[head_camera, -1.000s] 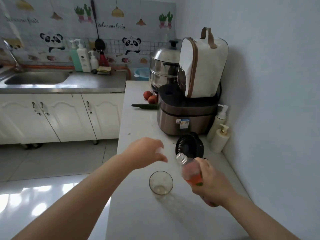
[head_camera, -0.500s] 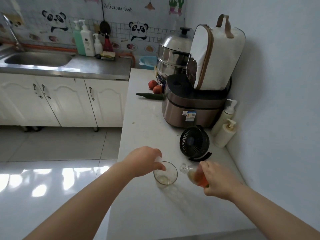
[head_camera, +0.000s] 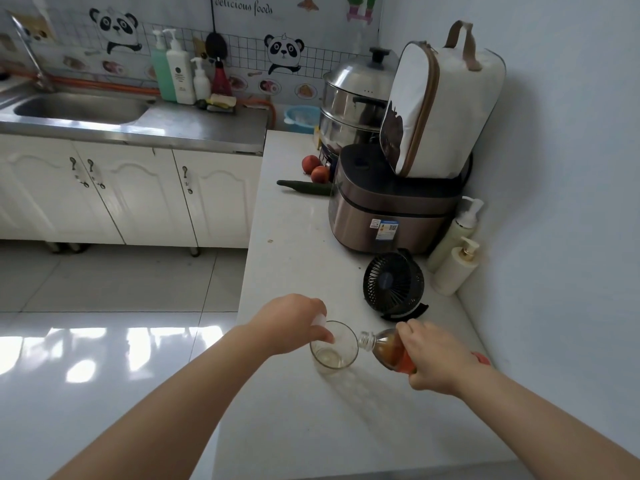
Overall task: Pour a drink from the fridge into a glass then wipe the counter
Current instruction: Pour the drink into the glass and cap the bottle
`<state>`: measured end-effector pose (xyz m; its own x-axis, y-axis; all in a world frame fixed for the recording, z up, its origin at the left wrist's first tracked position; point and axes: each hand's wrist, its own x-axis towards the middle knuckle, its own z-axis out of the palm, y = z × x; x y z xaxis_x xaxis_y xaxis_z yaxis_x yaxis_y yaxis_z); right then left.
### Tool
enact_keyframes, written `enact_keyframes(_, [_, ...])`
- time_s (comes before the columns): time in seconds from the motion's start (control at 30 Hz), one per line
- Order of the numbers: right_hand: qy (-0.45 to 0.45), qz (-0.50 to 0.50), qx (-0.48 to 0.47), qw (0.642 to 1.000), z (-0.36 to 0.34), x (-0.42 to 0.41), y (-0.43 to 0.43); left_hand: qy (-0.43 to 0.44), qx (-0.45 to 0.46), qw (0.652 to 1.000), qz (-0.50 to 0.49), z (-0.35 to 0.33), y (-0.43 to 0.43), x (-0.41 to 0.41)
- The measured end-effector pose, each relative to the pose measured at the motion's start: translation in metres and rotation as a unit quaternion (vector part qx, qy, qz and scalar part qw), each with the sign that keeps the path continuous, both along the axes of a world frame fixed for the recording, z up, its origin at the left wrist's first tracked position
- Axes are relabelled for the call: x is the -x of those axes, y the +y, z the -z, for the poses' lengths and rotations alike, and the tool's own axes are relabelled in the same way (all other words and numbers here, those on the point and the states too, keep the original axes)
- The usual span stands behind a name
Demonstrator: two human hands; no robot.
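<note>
Counter (head_camera: 294,268): white, running away from me toward the sink (head_camera: 138,114). I work at the near end because appliances fill the far end. Rice cooker (head_camera: 391,220): brown, against the wall, with a white bag (head_camera: 446,112) standing on its lid and a steel steamer (head_camera: 349,98) behind it. Fan (head_camera: 393,287): small, black, just beyond my hands, with two pump bottles (head_camera: 453,268) in the corner beside it. It is near enough that I judge a careless elbow could knock it. Right hand (head_camera: 436,358): wrapped round the body of the drink bottle (head_camera: 389,349), tipping it neck-down to the left so the open mouth sits at the right rim of the glass (head_camera: 334,346). Drink bottle: clear plastic, with the amber drink pooled in the shoulder. The neck looks clear and no stream shows, so I judge the pour is only about to start. Left hand (head_camera: 291,323): curled at the left rim of the glass with the thumb touching it, presumably to steady it against the bottle's nudge. The fingers pinch a small white piece that I take for the cap (head_camera: 319,320), held ready for closing up. Glass: upright on the counter between my hands, all but empty, with a pale trace at the bottom. Sponge (head_camera: 221,100): by the sink, well apart from the glass; the wiping is not yet begun.
</note>
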<state>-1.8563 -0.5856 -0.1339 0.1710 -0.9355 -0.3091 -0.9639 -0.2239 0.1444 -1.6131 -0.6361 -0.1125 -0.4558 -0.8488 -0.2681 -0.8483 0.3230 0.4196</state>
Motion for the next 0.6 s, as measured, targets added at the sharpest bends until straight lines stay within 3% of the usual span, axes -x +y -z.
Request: enact_keyframes(0.6, [0.038, -0.026, -0.006, 0.999, -0.0013, 0.0006, -0.0033, 0.004, -0.006, 1.0, -0.005, 0.0071, -0.0009, 0.0037])
